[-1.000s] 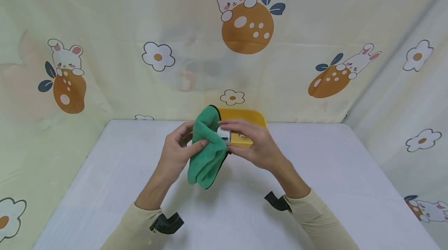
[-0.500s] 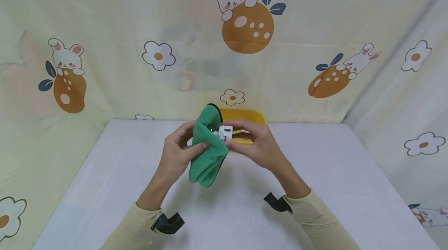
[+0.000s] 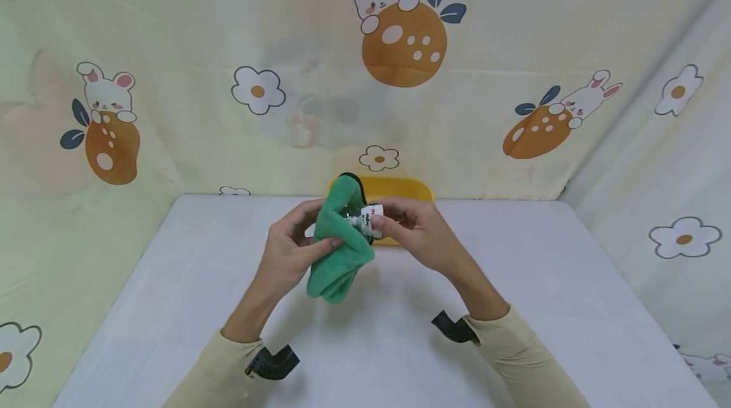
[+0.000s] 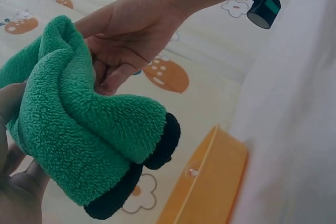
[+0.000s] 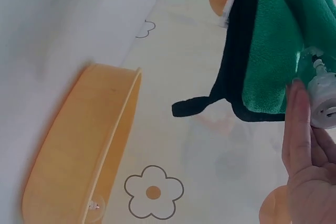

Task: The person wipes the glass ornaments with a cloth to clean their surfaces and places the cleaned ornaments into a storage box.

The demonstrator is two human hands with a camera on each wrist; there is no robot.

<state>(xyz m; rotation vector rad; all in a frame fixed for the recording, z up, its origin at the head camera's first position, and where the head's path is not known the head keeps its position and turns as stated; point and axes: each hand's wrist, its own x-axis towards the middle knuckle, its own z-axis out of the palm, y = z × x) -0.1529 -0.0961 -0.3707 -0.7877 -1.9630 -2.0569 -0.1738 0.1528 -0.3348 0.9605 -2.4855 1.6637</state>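
Note:
My left hand (image 3: pixel 291 240) holds a folded green towel (image 3: pixel 337 268) with black edging, the thumb pressed on its near face. Pinched between the thumb and fingers of my right hand (image 3: pixel 425 230) is a small clear bulb-like piece (image 3: pixel 373 220) with a white printed base. Its clear end reaches into a fold of the towel; the right wrist view shows a thin stem inside the clear part, above the white base (image 5: pixel 324 114). Both hands are raised over the table. In the left wrist view the towel (image 4: pixel 79 124) hides the piece, and a black loop hangs from a corner in the right wrist view.
A yellow bin (image 3: pixel 400 187) stands at the table's back edge behind the hands. A clear round item (image 5: pixel 94 206) shows inside it. The white table (image 3: pixel 514 268) meets a printed curtain (image 3: pixel 200 141) at the back.
The bulb-like piece has turned and come slightly right, showing more of its base and clear part. My right thumb has moved across the base's front. The left hand stays nearly in place.

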